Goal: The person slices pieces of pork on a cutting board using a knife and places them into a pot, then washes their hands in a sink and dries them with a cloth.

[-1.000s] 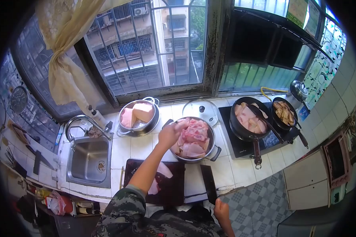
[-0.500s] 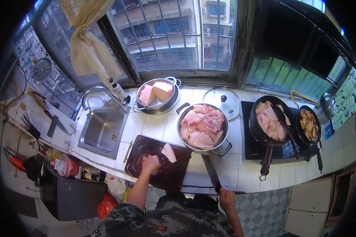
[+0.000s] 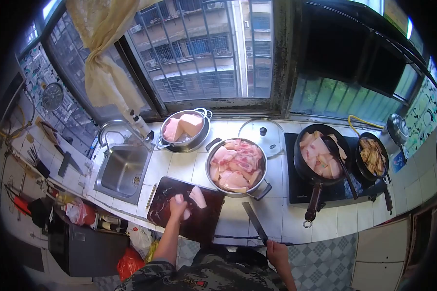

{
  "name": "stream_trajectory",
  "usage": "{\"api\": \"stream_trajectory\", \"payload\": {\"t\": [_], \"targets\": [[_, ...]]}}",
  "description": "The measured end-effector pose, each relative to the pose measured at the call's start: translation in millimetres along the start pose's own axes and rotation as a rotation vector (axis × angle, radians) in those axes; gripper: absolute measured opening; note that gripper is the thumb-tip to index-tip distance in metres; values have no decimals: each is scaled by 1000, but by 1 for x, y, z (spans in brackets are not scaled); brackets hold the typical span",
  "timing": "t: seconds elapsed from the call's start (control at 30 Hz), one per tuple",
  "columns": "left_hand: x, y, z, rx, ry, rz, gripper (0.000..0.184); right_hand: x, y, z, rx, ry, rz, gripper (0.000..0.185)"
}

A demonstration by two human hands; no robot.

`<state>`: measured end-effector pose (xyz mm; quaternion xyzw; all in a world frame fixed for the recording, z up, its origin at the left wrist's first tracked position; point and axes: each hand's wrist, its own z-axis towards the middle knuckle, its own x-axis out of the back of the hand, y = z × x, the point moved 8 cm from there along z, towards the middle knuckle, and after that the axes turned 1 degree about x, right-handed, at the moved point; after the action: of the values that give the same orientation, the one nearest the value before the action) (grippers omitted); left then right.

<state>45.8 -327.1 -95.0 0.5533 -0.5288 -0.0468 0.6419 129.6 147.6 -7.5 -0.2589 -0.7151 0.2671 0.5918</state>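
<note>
My left hand (image 3: pixel 177 207) is over the dark cutting board (image 3: pixel 204 225), its fingers closed around a pale piece of meat (image 3: pixel 186 214). Another pale strip of meat (image 3: pixel 197 197) lies on the board just right of that hand. My right hand (image 3: pixel 277 252) grips the handle of a cleaver (image 3: pixel 255 223), whose blade points up and left over the counter's front edge. Beyond the board stands a steel pot (image 3: pixel 262 182) heaped with raw meat (image 3: pixel 235 165). Two large pale chunks (image 3: pixel 183 127) sit in a smaller pot (image 3: pixel 189 144) behind it to the left.
A steel sink (image 3: pixel 123 169) lies left of the board. A glass lid (image 3: pixel 272 138) rests behind the large pot. On the right, a stove (image 3: pixel 296 189) bears a deep pan (image 3: pixel 320 180) of meat slices and a smaller pan (image 3: pixel 372 156) of browned pieces.
My left hand has come from the large pot down to the board and now holds meat there. My right hand keeps the cleaver near the counter edge. The camera view has shifted.
</note>
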Motion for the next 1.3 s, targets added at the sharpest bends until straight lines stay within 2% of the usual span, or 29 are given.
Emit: {"api": "stream_trajectory", "payload": {"t": [0.03, 0.1, 0.17, 0.23, 0.27, 0.33, 0.37, 0.43, 0.53, 0.6, 0.7, 0.77, 0.83, 0.87, 1.1, 1.17, 1.2, 1.23, 1.3], "targets": [[-8, 15, 8, 1, -50, -247, 37, 1, 7, -3, -30, -1, -6, 41], [-21, 94, 1, 23, -205, -658, 40, 12, 6, -6, -65, -6, -28, 41], [-30, 172, -11, -51, -279, -716, 45, 16, 11, -6, -96, -10, -50, 41], [-59, 189, 26, -378, -110, -372, 57, 15, 17, -5, -88, -39, -84, 42], [-68, 196, 17, -380, -113, -373, 57, 15, 18, -6, -91, -36, -84, 42], [-72, 230, -15, -652, 157, 171, 70, 16, 17, -6, -71, -30, -90, 42], [-74, 228, -18, -656, 156, 169, 70, 16, 17, -7, -72, -27, -90, 42], [-64, 213, -32, -733, 286, 125, 78, 15, 20, -10, -90, -10, -85, 41], [-40, 151, -43, -593, 354, 163, 76, 16, 18, -15, -77, 6, -35, 40], [-28, 90, -33, -148, 225, 380, 77, 14, 21, -17, -87, -4, -14, 39], [-25, 53, -34, -14, 113, 285, 78, 14, 22, -15, -109, -14, 10, 38], [-32, 52, -31, -45, 65, 317, 77, 15, 19, -11, -86, -34, -51, 38], [-45, 69, -35, 20, -77, 394, 72, 17, 12, -7, -60, -48, -57, 38], [-49, 70, -34, -5, -68, 385, 65, 18, 8, -4, -43, -61, -55, 37], [-65, 48, -21, -24, -33, 418, 47, 14, -2, -2, -26, -30, -88, 41], [-66, 18, -16, 109, -110, 143, 39, 13, -1, -5, -40, -26, -51, 41], [-67, 10, -19, 166, -133, -192, 33, 11, 3, -8, -48, -25, -43, 41], [-66, 8, -16, 159, -137, -190, 33, 9, 5, -9, -57, -23, -34, 41], [-70, 14, -22, 275, -294, -824, 35, 11, 6, -11, -62, -27, -39, 42]]}}
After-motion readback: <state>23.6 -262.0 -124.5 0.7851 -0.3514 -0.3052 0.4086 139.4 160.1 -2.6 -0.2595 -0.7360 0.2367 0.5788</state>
